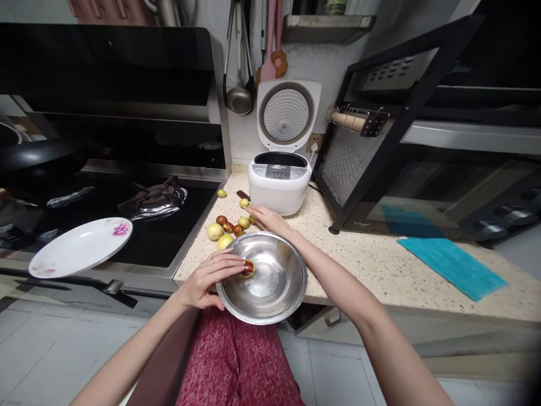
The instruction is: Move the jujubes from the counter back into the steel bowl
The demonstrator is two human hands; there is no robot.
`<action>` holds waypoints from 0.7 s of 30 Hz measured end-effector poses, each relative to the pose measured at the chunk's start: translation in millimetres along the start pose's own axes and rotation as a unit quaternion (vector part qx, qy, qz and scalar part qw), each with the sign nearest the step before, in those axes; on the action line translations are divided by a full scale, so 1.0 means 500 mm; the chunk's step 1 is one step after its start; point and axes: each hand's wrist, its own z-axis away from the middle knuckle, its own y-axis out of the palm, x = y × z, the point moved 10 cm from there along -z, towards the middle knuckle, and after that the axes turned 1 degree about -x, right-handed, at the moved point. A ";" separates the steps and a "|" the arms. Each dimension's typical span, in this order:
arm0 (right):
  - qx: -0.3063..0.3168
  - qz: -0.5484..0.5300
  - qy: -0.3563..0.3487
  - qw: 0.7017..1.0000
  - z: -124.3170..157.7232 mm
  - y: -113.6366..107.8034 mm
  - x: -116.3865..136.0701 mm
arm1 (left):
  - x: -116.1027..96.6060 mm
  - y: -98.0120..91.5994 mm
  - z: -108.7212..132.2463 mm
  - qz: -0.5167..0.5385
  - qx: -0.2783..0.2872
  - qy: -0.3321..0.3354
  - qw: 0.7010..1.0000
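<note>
The steel bowl (270,290) is round, without a long axis; its opening faces upward, and its near side overhangs the countertop (346,259) edge. One mottled red-brown jujube (248,269) lies inside, against the bowl's left wall. Fingertips partly cover this fruit; its long axis cannot be determined.

Display characters on the rice cooker (276,194), beyond the bowl, are illegible.

Left hand (211,279): fingers together, extended over the bowl's left rim, fingertips touching the jujube; thumb outside the rim. Grip cannot be confirmed.

Right hand (268,219): beyond the bowl's far rim, fingers extended over a yellow-green jujube (252,219); grip cannot be confirmed.
</note>
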 end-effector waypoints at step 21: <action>0.006 -0.256 -0.006 0.967 0.013 -0.140 0.105 | 0.005 0.002 0.005 0.013 -0.002 -0.005 1.000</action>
